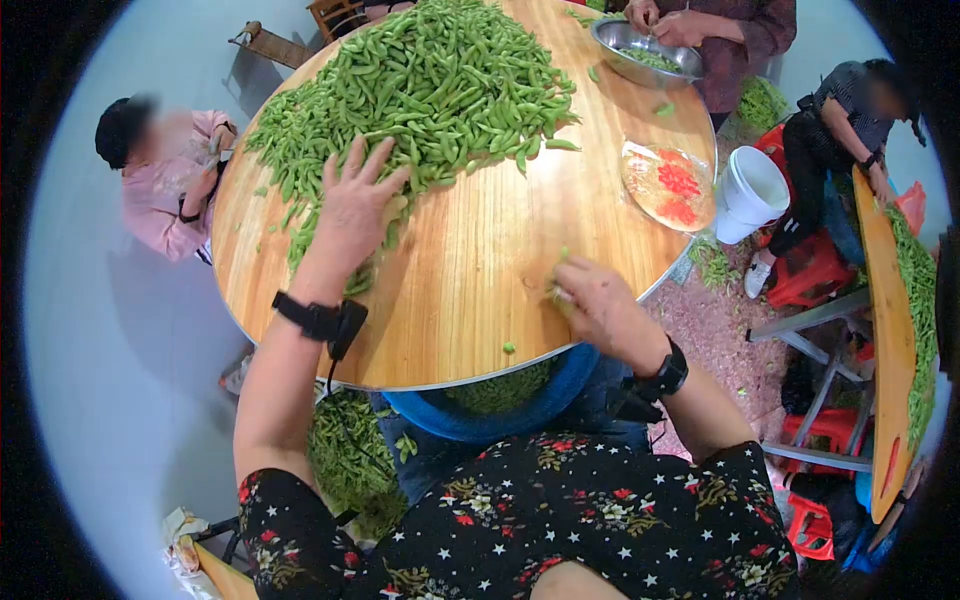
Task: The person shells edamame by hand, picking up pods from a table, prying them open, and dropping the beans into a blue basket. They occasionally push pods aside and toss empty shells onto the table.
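Observation:
A large heap of green soybean pods [420, 90] covers the far left part of the round wooden table [480, 290]. My left hand [355, 215] lies on the near edge of this heap, fingers spread over the pods. Above the table's near right part is my right hand [605, 310], its fingers pinched together. A bit of green, apparently one pod, shows at those fingertips, a little blurred. One loose green bean [509, 348] lies near the front edge. Below that edge, a blue tub [440, 418] sits at my lap with green beans inside.
A plastic-covered plate [645, 195] with red print and a white bucket [750, 190] are at the right. Across the table, a person's hands [672, 25] work over a metal bowl [610, 50]. Other people sit left and right. Stripped plants [350, 450] lie on the floor.

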The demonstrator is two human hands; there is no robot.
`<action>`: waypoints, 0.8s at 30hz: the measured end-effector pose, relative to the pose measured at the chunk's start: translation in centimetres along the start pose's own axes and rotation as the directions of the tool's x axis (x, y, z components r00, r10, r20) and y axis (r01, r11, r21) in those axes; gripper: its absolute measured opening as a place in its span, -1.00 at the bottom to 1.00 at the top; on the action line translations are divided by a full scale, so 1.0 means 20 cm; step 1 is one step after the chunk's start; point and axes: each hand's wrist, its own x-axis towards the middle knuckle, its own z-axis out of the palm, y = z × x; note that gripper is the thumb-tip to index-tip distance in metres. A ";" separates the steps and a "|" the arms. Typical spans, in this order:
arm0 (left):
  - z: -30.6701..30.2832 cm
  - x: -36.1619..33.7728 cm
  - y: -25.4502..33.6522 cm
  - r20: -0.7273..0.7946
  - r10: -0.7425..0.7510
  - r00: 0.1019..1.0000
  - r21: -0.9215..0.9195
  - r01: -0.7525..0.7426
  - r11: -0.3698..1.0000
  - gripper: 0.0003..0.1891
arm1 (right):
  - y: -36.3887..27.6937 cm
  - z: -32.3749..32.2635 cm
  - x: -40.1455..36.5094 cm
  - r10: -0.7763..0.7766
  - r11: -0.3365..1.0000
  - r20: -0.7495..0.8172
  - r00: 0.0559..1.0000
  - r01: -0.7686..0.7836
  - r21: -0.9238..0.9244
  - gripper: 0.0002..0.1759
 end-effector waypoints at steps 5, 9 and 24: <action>-0.21 -0.31 0.13 -0.007 -0.105 0.994 -0.290 0.099 0.952 -0.45 | -0.19 0.08 0.00 -0.115 0.982 0.110 0.987 0.097 0.159 -0.86; -0.13 -0.53 0.16 0.114 -0.502 0.857 -0.223 0.515 0.828 -0.20 | -0.22 0.13 0.00 -0.161 0.971 0.144 0.976 0.130 0.200 -0.86; -0.05 0.14 -0.01 -0.147 -0.197 0.969 -0.301 0.146 0.942 -0.63 | -0.22 -0.03 0.02 -0.069 0.891 0.248 0.966 -0.052 0.451 -0.88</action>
